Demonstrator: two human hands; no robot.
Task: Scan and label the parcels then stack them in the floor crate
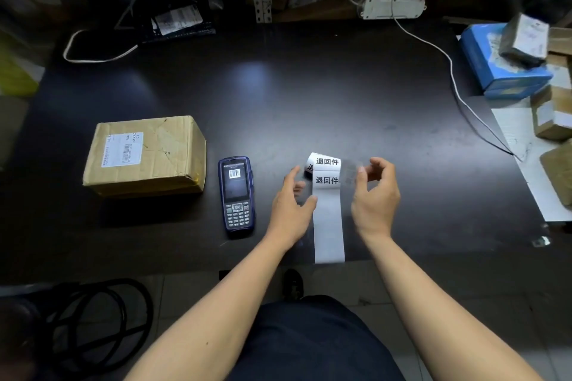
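A dark matte counter [309, 86] is seen from above. At about 9 o'clock a taped brown cardboard parcel [145, 156] with a white barcode label is set flat. Just right of it, a dark blue handheld scanner with keypad [236, 196] is laid face up, its screen lit. A white roll of printed labels [326, 195] is unrolled toward 6 o'clock. Its left edge is touched by the left hand [291, 204]; a peeled label, blurred, is pinched by the right hand [374, 198]. At 2 o'clock a blue box [495, 65] and wrapped parcels are piled.
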